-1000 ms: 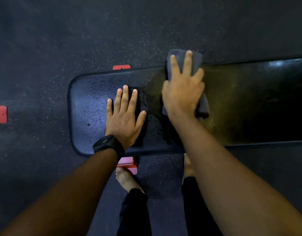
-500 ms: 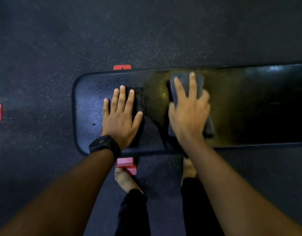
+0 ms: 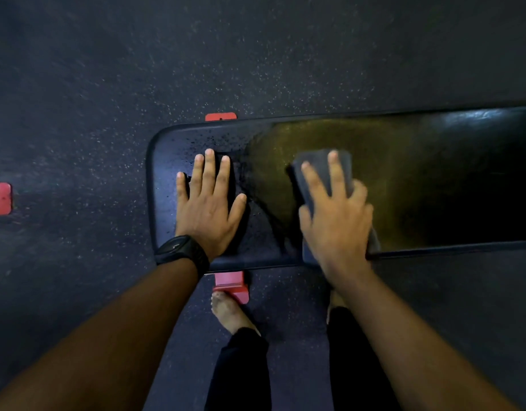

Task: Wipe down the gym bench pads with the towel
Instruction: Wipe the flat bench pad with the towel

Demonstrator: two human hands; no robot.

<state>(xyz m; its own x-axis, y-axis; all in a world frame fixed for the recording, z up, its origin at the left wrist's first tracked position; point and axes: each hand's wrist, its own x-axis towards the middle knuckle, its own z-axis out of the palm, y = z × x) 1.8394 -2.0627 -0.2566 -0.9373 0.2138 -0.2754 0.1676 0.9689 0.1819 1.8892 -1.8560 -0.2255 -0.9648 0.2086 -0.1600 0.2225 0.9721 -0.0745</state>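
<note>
My right hand [image 3: 335,221] presses folded grey towel [image 3: 318,167] onto bench pad [image 3: 433,179]. Index and middle finger lie straight on top, thumb and outer fingers bent round its sides (loose clamp). Towel lies under my palm, far end showing past fingertips, near end at pad's near edge. Its long axis points away from me, across pad's left-right length. My left hand [image 3: 208,209] rests flat, fingers straight, on pad's left end.

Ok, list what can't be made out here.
Head view:
bench pad: right end cut off by the frame edge.
towel: lower half under the right hand.
bench frame: hidden under the pad, only red feet show.
pad surface beneath the left hand: covered.
</note>
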